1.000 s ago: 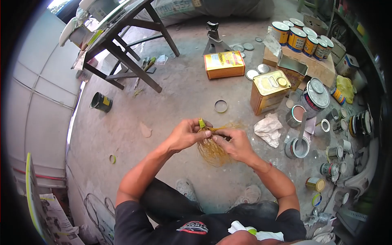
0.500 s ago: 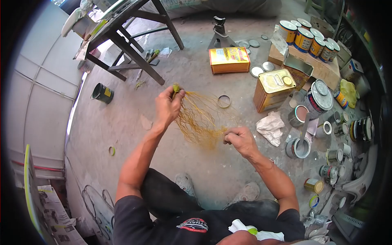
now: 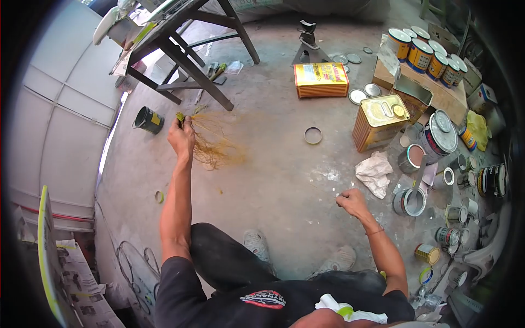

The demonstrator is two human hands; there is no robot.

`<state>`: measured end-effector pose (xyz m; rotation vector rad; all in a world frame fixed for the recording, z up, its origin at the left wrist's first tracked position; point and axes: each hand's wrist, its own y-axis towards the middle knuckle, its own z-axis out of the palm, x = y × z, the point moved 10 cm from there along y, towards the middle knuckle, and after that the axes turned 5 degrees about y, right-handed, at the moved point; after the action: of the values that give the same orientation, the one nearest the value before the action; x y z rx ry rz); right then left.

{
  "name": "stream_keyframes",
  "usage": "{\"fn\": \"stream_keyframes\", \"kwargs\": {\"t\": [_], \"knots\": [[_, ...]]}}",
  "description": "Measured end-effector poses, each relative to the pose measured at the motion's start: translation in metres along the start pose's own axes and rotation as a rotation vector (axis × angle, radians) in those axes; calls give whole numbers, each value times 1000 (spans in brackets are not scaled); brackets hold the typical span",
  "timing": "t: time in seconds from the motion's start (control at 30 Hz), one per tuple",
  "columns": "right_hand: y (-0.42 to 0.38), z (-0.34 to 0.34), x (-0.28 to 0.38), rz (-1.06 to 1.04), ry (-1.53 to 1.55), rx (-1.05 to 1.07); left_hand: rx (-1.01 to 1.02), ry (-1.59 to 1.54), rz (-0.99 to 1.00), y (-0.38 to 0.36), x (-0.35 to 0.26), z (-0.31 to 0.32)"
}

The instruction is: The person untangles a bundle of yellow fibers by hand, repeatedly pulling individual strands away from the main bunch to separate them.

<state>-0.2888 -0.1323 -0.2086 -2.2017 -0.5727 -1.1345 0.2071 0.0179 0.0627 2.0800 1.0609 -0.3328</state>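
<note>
My left hand [image 3: 181, 138] is closed around the greenish-yellow bound top of a bundle of thin yellow-brown strands [image 3: 210, 150]. The loose strands fan out to the right above the concrete floor, their ends smeared by motion. My right hand [image 3: 354, 203] is held apart from the bundle, over the floor near a crumpled white cloth [image 3: 374, 174]. Its fingers are curled in; whether anything small is pinched in them is hidden. A dark can [image 3: 149, 120] lies tilted on the floor left of my left hand.
A dark wooden stand [image 3: 180, 57] rises at the upper left. On the right are a square metal tin [image 3: 379, 124], a yellow-and-red thinner tin [image 3: 321, 80], an open grey paint can [image 3: 409, 202] with a stirrer, and several other cans. A ring [image 3: 313, 135] lies on the floor.
My left hand has swung left with the bundle, toward the dark can. My right hand has come away from the strand ends and moved down and right. The view has shifted slightly.
</note>
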Motion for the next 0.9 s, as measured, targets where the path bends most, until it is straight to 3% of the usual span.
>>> {"fn": "stream_keyframes", "kwargs": {"t": [0.07, 0.13, 0.27, 0.3, 0.33, 0.4, 0.43, 0.5, 0.6, 0.67, 0.73, 0.8, 0.9], "knots": [[5, -14, -20, 63, -61, -25, -71, 39, 6, 11, 8, -11], [1, -26, -48, 140, -118, -53, -267, 25, -100, 24, 30, -44], [-5, -61, -72, 140, -227, -288, -154, 34, -46, 19, 1, -50], [-6, -71, -66, 109, -316, -368, -313, 18, -86, 29, 18, -65], [-8, -73, -60, 108, -317, -362, -314, 23, -89, 41, 37, -69], [-13, -90, -40, 99, -484, -417, -728, -447, -582, 28, 122, -89], [-13, -90, -44, 103, -482, -426, -722, -454, -577, 28, 127, -87], [-10, -80, -49, 64, -461, -389, -563, -298, -494, 28, 132, -84], [-5, -71, 9, 150, -327, -256, 373, -439, -308, -8, 25, 8], [-8, -67, 75, -145, 9, -304, 792, -537, -282, -65, -45, 50], [-24, -57, 150, -341, 304, -149, 1044, -686, -333, -120, -112, 57], [-46, -51, 210, -651, 167, -107, 1172, -830, -287, -155, -158, 54], [-59, -51, 239, -710, 334, -180, 1391, -760, -229, -206, -193, 46]]}}
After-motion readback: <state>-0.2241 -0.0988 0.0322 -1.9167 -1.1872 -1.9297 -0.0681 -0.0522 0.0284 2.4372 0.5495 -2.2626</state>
